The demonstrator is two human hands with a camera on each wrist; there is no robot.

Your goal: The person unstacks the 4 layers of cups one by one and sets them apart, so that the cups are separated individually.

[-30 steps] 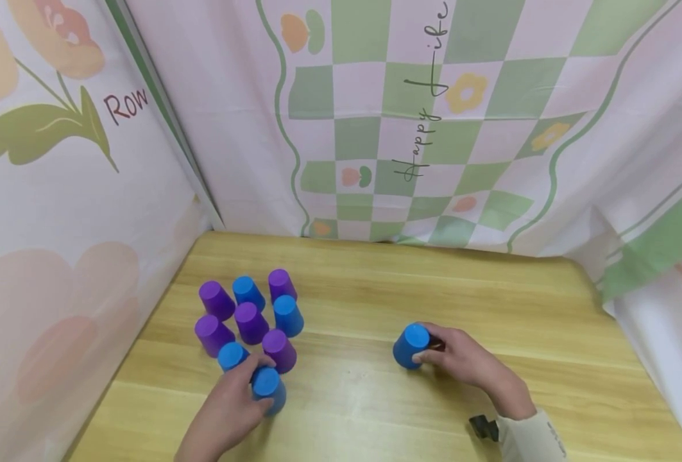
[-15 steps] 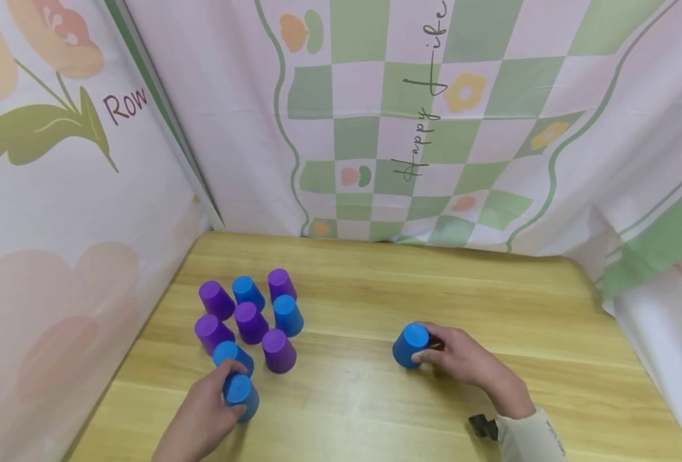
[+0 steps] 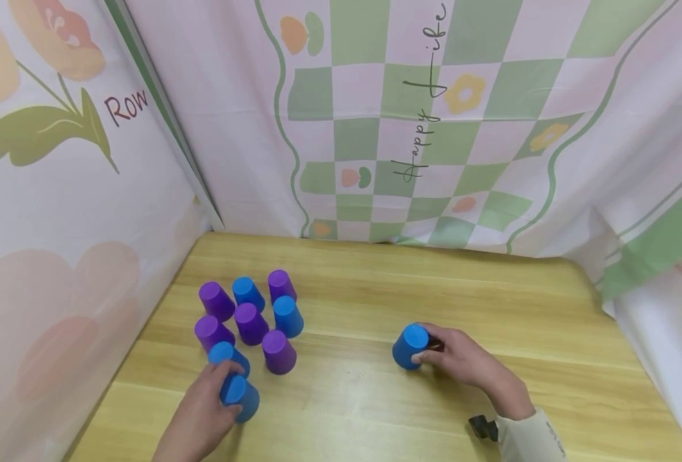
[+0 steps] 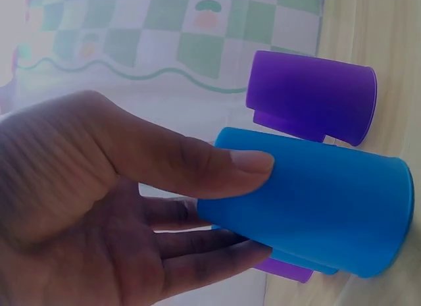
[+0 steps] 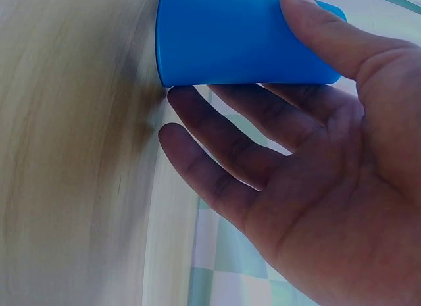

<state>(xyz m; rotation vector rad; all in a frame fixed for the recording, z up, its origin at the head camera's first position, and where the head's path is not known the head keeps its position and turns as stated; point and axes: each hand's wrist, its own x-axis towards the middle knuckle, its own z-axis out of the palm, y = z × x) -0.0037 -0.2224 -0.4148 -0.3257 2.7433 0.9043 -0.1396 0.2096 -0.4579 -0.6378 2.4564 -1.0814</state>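
My left hand [image 3: 199,407] holds an upside-down blue cup [image 3: 245,398] at the front of a group of cups. In the left wrist view its thumb [image 4: 230,168] lies along the near side of that cup, with the other fingers behind it. Just beyond stands another blue cup [image 3: 228,359], partly covered by the fingers. Off to the right, my right hand [image 3: 462,356] grips a second upside-down blue cup [image 3: 407,350] by its side. The right wrist view has the thumb on one side and fingertips under the other, with the cup's wide rim at the wooden tabletop.
Several purple cups, one of them a front purple cup [image 3: 280,353], and further blue cups such as the rear blue cup [image 3: 248,294] stand upside down at the left. A small black object [image 3: 483,427] lies by the right sleeve [image 3: 530,436]. Printed curtains [image 3: 364,212] border the wooden table [image 3: 346,410].
My left hand has moved left and slightly nearer with its blue cup, then nearly stopped. The blue cup just behind has shifted a little left. My right hand and its cup stay put.
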